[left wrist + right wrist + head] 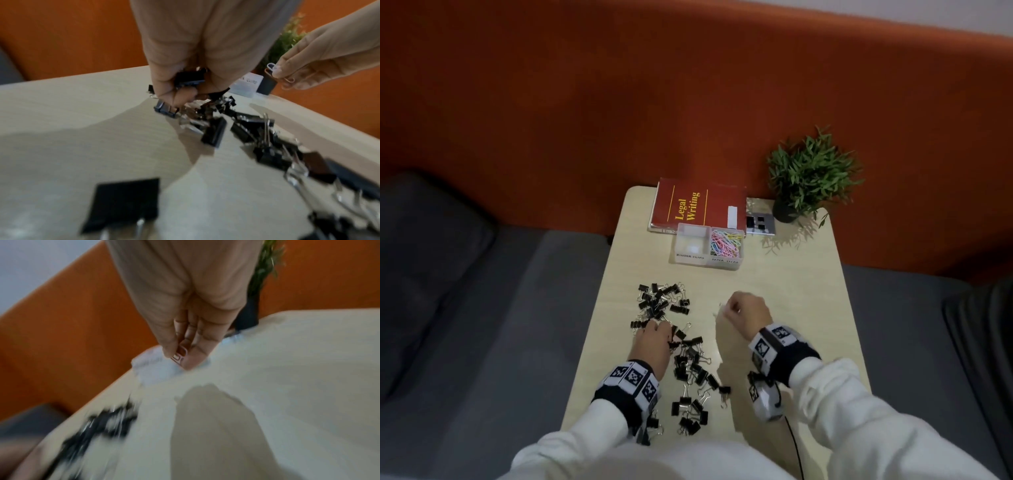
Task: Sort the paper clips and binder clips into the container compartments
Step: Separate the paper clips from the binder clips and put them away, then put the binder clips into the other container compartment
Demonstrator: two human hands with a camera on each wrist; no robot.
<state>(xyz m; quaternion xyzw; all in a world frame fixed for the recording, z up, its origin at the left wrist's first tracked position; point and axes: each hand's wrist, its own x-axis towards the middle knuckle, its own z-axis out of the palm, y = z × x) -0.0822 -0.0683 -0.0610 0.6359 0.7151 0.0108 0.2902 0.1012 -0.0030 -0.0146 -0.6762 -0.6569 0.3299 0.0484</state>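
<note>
Several black binder clips lie scattered across the middle and near part of the table. My left hand is down in that pile, its fingers curled round black binder clips. My right hand hovers right of the pile and pinches a few pale paper clips between thumb and fingers, also seen in the right wrist view as paper clips. The clear two-compartment container stands at the far middle; its left compartment looks empty, and its right one holds coloured paper clips.
Behind the container lies a red book, with a small grey panel beside it. A potted green plant stands at the far right corner. A grey sofa and orange backrest surround the light wooden table.
</note>
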